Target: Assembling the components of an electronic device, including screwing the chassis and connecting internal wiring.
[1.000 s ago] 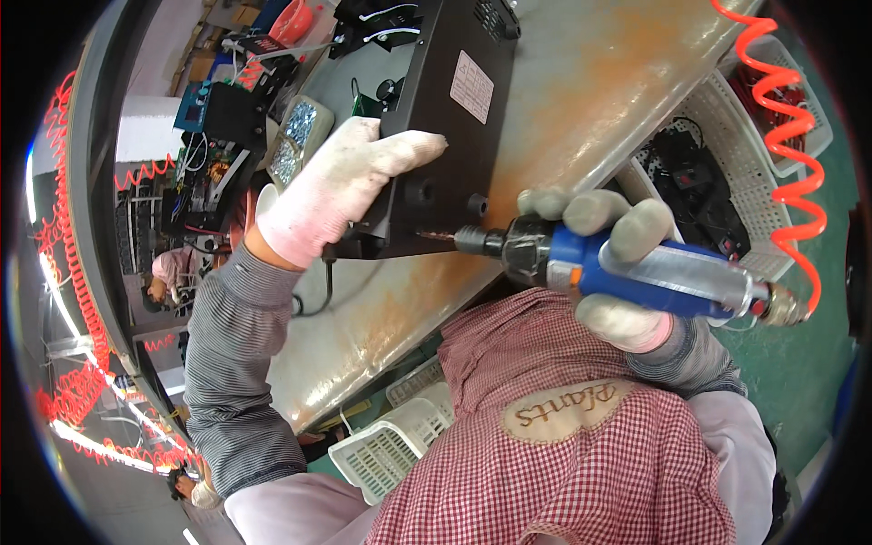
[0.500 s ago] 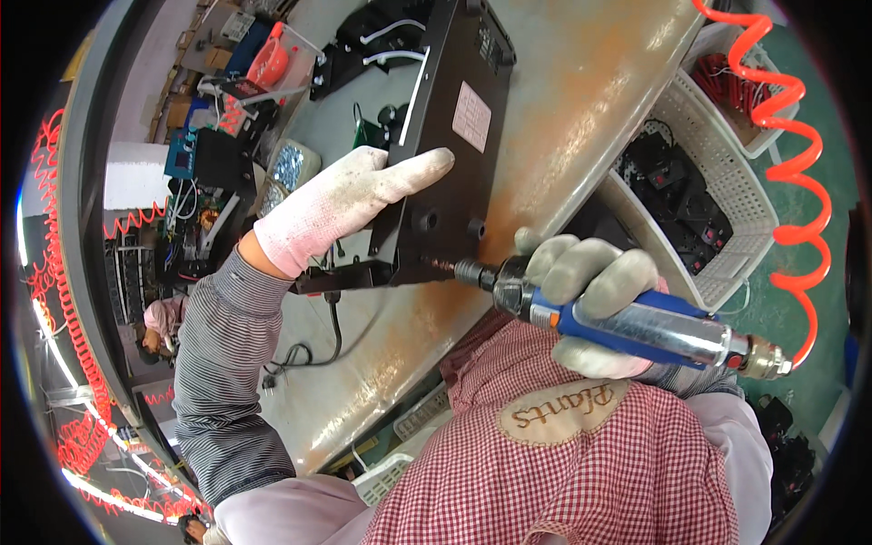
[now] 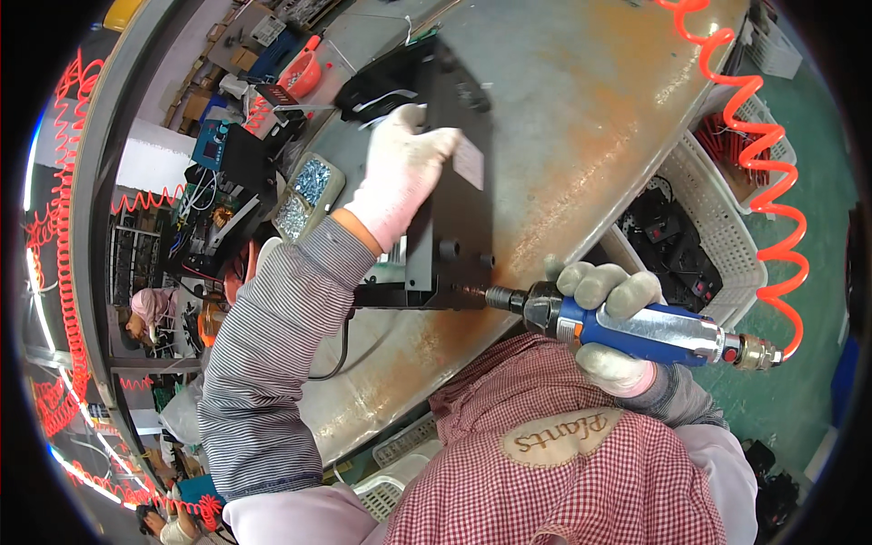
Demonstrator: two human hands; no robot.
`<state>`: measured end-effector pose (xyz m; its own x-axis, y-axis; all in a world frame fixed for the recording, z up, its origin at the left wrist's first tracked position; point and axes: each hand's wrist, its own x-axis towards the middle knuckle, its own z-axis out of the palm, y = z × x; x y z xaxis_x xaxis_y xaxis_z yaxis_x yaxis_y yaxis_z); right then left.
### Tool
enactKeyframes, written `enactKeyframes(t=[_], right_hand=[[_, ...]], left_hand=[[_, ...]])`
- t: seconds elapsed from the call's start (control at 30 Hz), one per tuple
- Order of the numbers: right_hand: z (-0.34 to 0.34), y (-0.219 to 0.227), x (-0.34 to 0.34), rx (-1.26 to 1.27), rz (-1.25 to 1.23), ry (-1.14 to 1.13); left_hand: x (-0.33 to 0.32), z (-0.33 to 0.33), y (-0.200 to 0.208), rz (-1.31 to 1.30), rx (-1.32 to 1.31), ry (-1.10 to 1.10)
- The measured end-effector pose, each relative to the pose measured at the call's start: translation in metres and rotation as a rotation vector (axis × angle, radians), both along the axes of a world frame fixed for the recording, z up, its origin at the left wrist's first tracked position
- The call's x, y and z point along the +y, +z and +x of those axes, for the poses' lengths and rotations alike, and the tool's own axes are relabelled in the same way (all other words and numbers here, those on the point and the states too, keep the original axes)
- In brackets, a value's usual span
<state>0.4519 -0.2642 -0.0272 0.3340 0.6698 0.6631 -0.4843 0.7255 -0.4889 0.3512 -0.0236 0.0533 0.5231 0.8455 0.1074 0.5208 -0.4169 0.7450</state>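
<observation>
Black metal casing (image 3: 461,222) held at rust-stained workbench (image 3: 563,136), its wall pinched by gloved left hand (image 3: 400,177), thumb laid beside white label (image 3: 469,165). Blue-and-silver pneumatic screwdriver (image 3: 649,333) wrapped by curled fingers of gloved right hand (image 3: 613,300); bit (image 3: 470,292) aimed at casing's near end, contact not discernible. Coiled red hose (image 3: 788,204) joined to screwdriver's rear.

Casing (image 3: 466,222): matt black, metal-looking. Power tool (image 3: 649,334): shiny metal, blue plastic. Desk (image 3: 554,118): glossy, orange-stained surface. Apron (image 3: 545,490): woven cloth.
</observation>
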Motion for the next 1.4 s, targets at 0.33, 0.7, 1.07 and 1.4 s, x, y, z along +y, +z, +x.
enactKeyframes(t=[0.33, 0.7, 1.07, 1.4], right_hand=[[-0.001, -0.006, 0.042, 0.371, -0.113, 0.071], [0.004, -0.018, 0.05, 0.457, -0.131, 0.158], [0.027, 0.001, 0.069, 0.523, -0.318, 0.287], [0.03, 0.003, 0.076, 0.447, -0.258, 0.255]], left_hand=[[0.007, -0.041, 0.037, -0.189, 0.075, -0.089], [-0.077, -0.115, 0.045, 0.48, 0.596, -0.345], [-0.085, -0.108, 0.045, 0.374, 0.629, -0.252], [-0.078, -0.112, 0.037, 0.054, 0.431, -0.111]])
